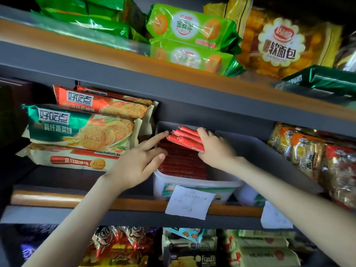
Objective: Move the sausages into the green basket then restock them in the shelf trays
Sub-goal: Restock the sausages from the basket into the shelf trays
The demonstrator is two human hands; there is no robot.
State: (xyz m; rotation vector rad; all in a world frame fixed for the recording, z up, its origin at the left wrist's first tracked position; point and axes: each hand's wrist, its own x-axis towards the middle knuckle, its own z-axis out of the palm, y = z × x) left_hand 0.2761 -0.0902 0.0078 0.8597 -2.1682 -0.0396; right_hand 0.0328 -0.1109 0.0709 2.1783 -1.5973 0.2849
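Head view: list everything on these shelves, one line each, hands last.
Sausages: small bunch, red, held over the tray.
Shelf tray: one, white, middle shelf, filled with red sausages.
Paper notes: two, white, on the shelf edge below the trays.
Biscuit packs: three, orange, green and cream, middle shelf left.
Green cracker packs: two, top shelf.
Soft bread bag: one, yellow, top right.
Snack bags: several, yellow-red, middle right.
Franzzi packs: several, bottom shelf.
Left hand: fingers touching the sausage ends.
Right hand: gripping the bunch.

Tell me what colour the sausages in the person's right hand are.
Red, seen in the head view: sausages in the right hand.
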